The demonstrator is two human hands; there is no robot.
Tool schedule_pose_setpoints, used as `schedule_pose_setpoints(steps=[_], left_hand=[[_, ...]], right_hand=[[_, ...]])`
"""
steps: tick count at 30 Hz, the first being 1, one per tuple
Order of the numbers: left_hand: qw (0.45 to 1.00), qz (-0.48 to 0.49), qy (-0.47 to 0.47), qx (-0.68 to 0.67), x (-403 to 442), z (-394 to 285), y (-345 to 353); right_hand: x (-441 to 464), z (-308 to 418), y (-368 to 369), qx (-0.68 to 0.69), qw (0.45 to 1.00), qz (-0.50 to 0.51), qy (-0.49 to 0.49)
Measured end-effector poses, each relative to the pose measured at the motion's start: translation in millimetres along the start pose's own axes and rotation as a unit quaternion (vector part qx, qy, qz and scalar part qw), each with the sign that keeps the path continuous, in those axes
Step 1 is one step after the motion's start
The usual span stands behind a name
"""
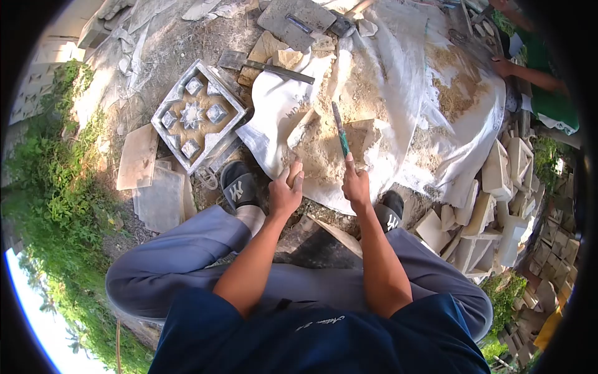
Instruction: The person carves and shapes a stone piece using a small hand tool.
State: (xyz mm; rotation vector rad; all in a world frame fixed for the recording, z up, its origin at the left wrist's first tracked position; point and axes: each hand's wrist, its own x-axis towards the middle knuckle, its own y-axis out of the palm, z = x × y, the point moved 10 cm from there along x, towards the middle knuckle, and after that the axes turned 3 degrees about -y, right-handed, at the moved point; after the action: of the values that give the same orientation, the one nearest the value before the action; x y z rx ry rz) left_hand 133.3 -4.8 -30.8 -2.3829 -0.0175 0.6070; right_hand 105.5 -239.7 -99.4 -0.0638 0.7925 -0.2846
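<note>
My right hand (356, 186) is wrapped round the green lower end of a long, narrow tool (341, 129), whose grey end points away from me over a whitish sheet (398, 81) strewn with sandy crumbs. My left hand (286, 189) is closed beside the near edge of a pale, broken-edged slab (302, 128); what its fingers grip is too small to make out. Another rough pale piece (372, 140) lies just beyond my right hand. Left of the sheet rests a square patterned mould (199, 116) with star and diamond shapes.
A hammer (274, 70) and a trowel (299, 31) lie at the far side. Flat slabs (159, 193) sit at the left, and stacked pale blocks (483, 218) at the right. A person's arm (529, 75) reaches in at the upper right. My sandalled feet flank the sheet.
</note>
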Motion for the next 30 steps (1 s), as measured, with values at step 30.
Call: schedule_pose_setpoints(steps=[30], left_hand=[[0.986,-0.111,0.123,0.01,-10.3,-17.1,-60.2]], right_hand=[[-32.1,-44.0,34.4,-0.323,0.916,0.237,-0.025]])
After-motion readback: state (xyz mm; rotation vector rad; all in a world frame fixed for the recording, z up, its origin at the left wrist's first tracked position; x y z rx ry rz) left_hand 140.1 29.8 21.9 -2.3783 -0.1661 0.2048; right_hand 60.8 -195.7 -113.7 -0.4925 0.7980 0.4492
